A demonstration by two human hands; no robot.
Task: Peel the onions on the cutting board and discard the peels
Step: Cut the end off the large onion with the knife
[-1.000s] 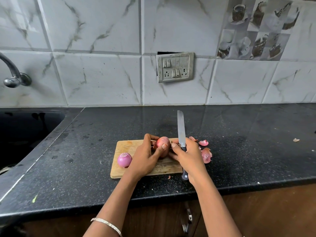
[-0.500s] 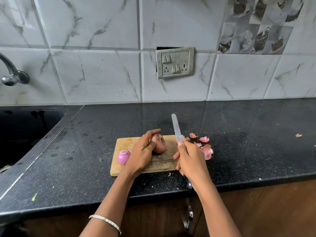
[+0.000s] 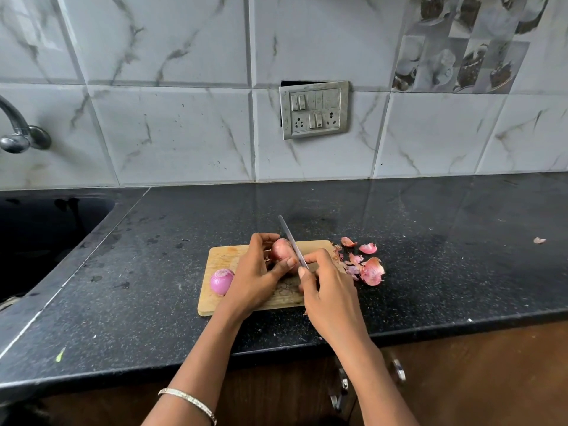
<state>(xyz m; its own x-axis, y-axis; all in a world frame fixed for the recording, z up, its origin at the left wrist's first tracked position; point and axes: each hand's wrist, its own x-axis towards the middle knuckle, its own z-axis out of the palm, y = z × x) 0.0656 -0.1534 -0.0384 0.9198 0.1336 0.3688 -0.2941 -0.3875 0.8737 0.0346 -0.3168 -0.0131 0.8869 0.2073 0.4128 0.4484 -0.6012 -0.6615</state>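
Resting on the wooden cutting board (image 3: 221, 256), the unpeeled onion (image 3: 280, 249) is gripped by the left hand (image 3: 257, 276), fingers curled round it. The right hand (image 3: 330, 290) clamps the knife (image 3: 291, 241); its narrow steel blade lies across the onion, long axis pointing away and slightly left. A peeled, glossy purple onion (image 3: 221, 281) sits at the board's left edge. Dry, curled pink peels (image 3: 370, 270) lie on the speckled black desk (image 3: 430, 256), just right of the board.
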